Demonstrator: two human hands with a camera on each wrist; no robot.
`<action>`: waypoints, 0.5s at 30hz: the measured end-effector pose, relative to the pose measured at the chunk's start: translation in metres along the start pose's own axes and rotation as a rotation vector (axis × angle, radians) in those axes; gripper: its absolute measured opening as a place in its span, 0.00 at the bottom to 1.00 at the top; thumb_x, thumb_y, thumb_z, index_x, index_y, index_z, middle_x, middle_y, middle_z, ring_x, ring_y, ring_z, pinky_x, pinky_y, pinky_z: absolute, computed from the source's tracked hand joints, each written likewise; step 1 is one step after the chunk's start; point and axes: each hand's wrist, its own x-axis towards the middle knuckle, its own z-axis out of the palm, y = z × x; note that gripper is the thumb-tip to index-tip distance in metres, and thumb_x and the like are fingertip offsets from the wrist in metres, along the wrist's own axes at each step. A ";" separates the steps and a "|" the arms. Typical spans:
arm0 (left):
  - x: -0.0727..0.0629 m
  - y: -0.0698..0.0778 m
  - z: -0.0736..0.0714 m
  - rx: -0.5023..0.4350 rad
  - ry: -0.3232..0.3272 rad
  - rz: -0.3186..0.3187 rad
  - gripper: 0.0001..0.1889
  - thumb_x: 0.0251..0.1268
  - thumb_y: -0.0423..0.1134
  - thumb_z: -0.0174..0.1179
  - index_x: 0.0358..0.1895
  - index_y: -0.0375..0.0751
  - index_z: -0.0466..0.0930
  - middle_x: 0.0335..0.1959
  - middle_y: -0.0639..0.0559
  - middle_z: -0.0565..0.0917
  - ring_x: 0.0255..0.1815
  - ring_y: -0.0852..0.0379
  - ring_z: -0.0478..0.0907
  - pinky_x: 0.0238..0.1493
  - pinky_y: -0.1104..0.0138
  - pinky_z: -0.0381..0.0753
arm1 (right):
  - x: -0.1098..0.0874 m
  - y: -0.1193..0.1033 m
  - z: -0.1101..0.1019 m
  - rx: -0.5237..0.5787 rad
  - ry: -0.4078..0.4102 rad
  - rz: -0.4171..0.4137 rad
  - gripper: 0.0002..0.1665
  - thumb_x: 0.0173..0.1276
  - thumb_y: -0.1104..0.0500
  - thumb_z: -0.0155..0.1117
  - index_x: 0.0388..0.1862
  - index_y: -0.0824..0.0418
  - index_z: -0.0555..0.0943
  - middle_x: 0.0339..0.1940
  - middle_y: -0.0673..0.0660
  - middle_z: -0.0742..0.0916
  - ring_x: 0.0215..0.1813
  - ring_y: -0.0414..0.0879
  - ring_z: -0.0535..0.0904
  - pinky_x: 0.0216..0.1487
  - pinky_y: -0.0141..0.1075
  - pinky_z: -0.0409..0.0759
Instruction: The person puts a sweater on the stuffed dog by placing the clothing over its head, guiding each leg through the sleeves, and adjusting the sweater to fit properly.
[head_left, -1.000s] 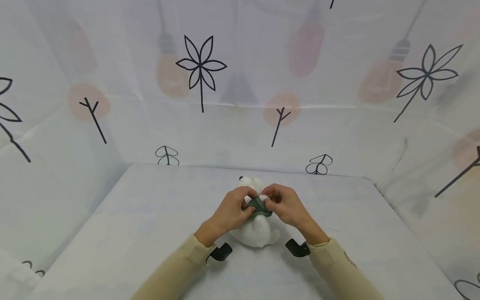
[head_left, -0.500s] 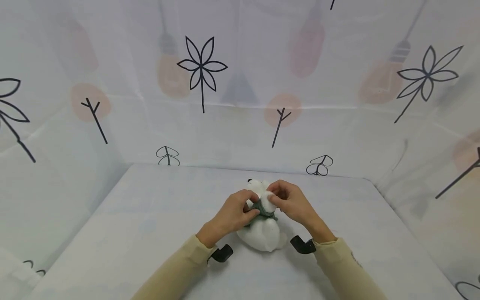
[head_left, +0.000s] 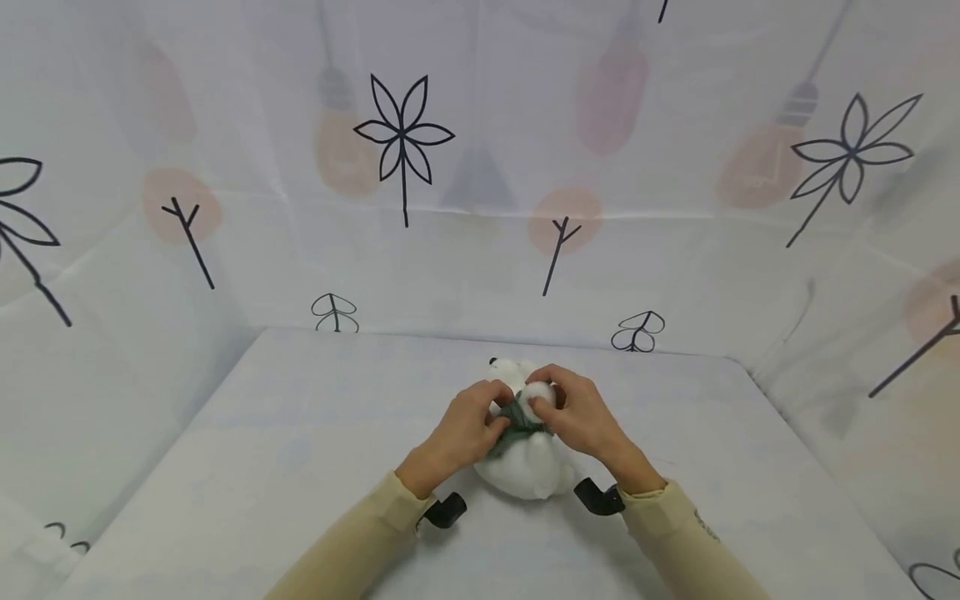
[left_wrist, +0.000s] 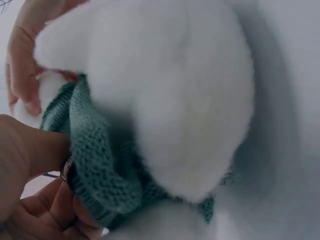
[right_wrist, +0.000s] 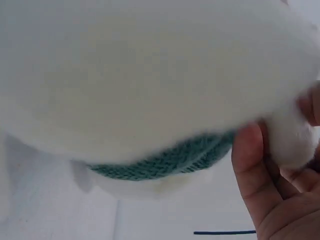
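Note:
A white plush animal [head_left: 528, 471] with a dark nose sits on the white surface, wearing a green knitted garment [head_left: 517, 421]. My left hand [head_left: 467, 423] pinches the garment's edge at the toy's left side; in the left wrist view the thumb [left_wrist: 35, 155] lies over the knit [left_wrist: 100, 160]. With thumb and fingers, my right hand [head_left: 583, 412] grips a stubby white limb [right_wrist: 290, 137] on the other side. The right wrist view has the plush body [right_wrist: 150, 75] filling its upper part, the knit running below it.
Black wrist camera mounts [head_left: 446, 510] hang under both beige sleeves [head_left: 360, 533]. Behind the table [head_left: 262, 467] rises a white cloth wall [head_left: 480, 275] printed with flowers and bulbs; more cloth stands at both sides.
The plush has shifted a little to the right and turned slightly. My right hand has moved from the garment's upper edge to the limb, which shows more now. The left hand keeps its pinch.

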 end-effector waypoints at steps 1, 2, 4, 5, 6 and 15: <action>0.000 0.000 -0.001 0.002 0.004 -0.003 0.12 0.59 0.29 0.65 0.44 0.41 0.77 0.40 0.50 0.80 0.29 0.60 0.72 0.32 0.71 0.74 | 0.000 0.001 0.001 -0.009 0.010 -0.003 0.11 0.64 0.64 0.63 0.45 0.53 0.78 0.30 0.50 0.80 0.23 0.43 0.73 0.25 0.35 0.76; 0.000 -0.001 -0.001 -0.001 0.009 -0.003 0.11 0.59 0.30 0.65 0.44 0.41 0.77 0.40 0.50 0.80 0.28 0.61 0.72 0.31 0.71 0.74 | 0.000 0.003 0.002 -0.027 0.015 -0.011 0.11 0.64 0.64 0.62 0.45 0.54 0.78 0.29 0.50 0.79 0.23 0.43 0.72 0.25 0.35 0.74; 0.001 -0.001 -0.003 -0.005 0.010 -0.004 0.08 0.62 0.32 0.63 0.42 0.42 0.77 0.38 0.51 0.79 0.27 0.61 0.71 0.30 0.71 0.74 | 0.000 0.004 0.003 -0.047 0.021 -0.014 0.10 0.64 0.63 0.62 0.44 0.54 0.77 0.30 0.50 0.77 0.25 0.43 0.72 0.25 0.36 0.74; 0.001 -0.002 -0.004 -0.010 0.008 -0.011 0.06 0.63 0.33 0.62 0.41 0.42 0.77 0.37 0.51 0.79 0.27 0.62 0.71 0.30 0.71 0.73 | 0.000 0.005 0.003 -0.063 0.022 -0.012 0.10 0.64 0.63 0.61 0.43 0.54 0.76 0.30 0.50 0.77 0.25 0.43 0.72 0.25 0.36 0.73; 0.001 -0.002 -0.005 -0.010 0.003 -0.019 0.04 0.64 0.34 0.61 0.40 0.42 0.78 0.35 0.52 0.78 0.27 0.62 0.72 0.30 0.71 0.74 | 0.000 0.005 0.004 -0.079 0.023 -0.009 0.09 0.63 0.62 0.61 0.42 0.54 0.76 0.30 0.50 0.77 0.26 0.44 0.71 0.25 0.36 0.73; 0.000 -0.009 -0.016 0.066 -0.099 -0.250 0.03 0.66 0.37 0.57 0.38 0.43 0.77 0.35 0.53 0.78 0.35 0.57 0.74 0.36 0.65 0.74 | 0.004 0.006 -0.003 -0.167 -0.051 0.066 0.14 0.61 0.52 0.69 0.39 0.54 0.73 0.37 0.52 0.80 0.35 0.45 0.74 0.31 0.37 0.74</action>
